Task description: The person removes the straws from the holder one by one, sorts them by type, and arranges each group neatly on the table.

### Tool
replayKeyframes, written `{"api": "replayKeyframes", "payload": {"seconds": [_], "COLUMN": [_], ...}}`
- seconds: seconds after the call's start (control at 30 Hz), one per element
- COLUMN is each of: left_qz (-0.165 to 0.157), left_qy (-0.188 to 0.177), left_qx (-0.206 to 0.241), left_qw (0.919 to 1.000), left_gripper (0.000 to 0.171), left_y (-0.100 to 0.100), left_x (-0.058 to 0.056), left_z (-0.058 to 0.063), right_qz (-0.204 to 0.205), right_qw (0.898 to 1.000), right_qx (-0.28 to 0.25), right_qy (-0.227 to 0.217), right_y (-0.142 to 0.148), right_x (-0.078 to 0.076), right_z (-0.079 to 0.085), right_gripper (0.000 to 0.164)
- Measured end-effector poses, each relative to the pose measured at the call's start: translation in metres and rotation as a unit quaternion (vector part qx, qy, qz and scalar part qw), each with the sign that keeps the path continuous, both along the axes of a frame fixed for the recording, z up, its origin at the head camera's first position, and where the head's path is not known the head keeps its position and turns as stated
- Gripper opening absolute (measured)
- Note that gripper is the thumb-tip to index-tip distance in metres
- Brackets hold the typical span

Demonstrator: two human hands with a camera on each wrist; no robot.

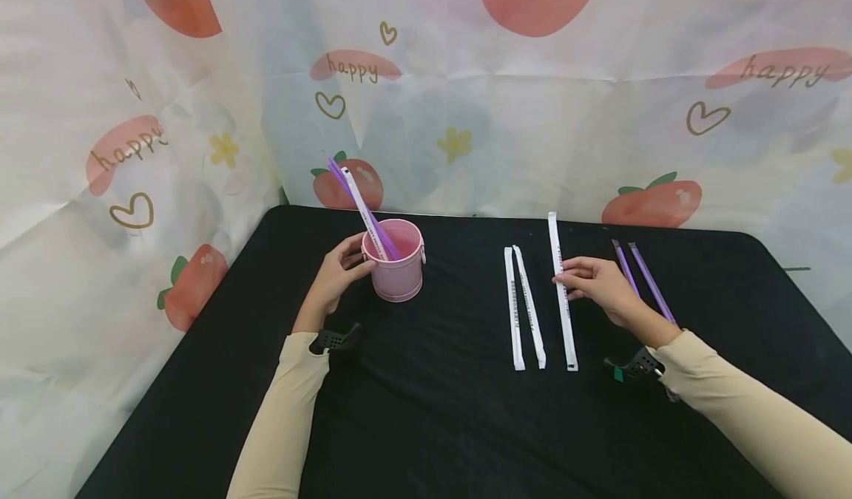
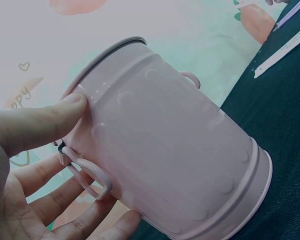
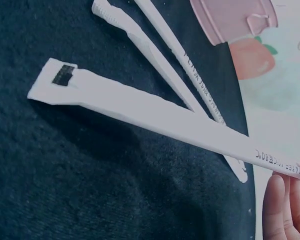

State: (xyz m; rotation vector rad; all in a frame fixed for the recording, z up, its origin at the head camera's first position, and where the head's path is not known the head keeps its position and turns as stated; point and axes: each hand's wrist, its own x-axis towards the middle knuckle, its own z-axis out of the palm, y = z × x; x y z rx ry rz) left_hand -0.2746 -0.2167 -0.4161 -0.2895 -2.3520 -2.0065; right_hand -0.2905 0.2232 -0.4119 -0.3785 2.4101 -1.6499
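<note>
My left hand (image 1: pixel 336 273) holds a small pink bucket (image 1: pixel 397 283) at its left side. In the left wrist view the thumb (image 2: pixel 65 112) presses on the bucket's wall just below the rim, and the other fingers lie around the small side handle (image 2: pixel 92 175). A white paper-wrapped straw (image 1: pixel 362 211) and a purple straw (image 1: pixel 337 174) lean in the bucket. On the right, my right hand (image 1: pixel 602 284) pinches another white paper-wrapped straw (image 1: pixel 564 321) near its middle. In the right wrist view this wrapped straw (image 3: pixel 155 122) hangs over the black cloth, casting a shadow.
Two more white wrapped straws (image 1: pixel 515 314) lie side by side left of my right hand. A pair of purple straws (image 1: pixel 648 281) lies beyond the right wrist. Black cloth (image 1: pixel 452 410) covers the table, and a printed curtain (image 1: pixel 532 137) stands behind it.
</note>
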Motion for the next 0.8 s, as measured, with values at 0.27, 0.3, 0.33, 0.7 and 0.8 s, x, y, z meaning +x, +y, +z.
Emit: {"api": "replayKeyframes", "payload": {"seconds": [0.27,0.3,0.33,0.7,0.8], "left_qz": [-0.002,-0.002,-0.002,0.0,0.001], "left_qy": [0.002,0.001,0.001,-0.005,-0.005], "left_qx": [0.002,0.002,0.002,0.001,0.003], "left_qw": [1.0,1.0,1.0,1.0,1.0], "left_gripper": [0.058,0.058,0.058,0.058,0.058], "left_y": [0.0,0.0,0.0,0.0,0.0], "left_x": [0.0,0.0,0.0,0.0,0.0], "left_z": [0.001,0.001,0.001,0.0,0.0], "right_qz": [0.002,0.001,-0.002,-0.016,-0.02], "right_qw": [1.0,1.0,1.0,1.0,0.999], "right_qx": [-0.005,-0.005,-0.003,0.015,0.022], "right_qy": [-0.001,-0.001,-0.001,-0.012,-0.016], "right_y": [-0.002,-0.002,-0.002,-0.006,-0.007], "right_x": [-0.005,-0.005,-0.006,-0.013,-0.015], "right_z": [-0.005,-0.006,-0.007,-0.012,-0.013], "right_gripper": [0.043,0.043,0.042,0.046,0.047]}}
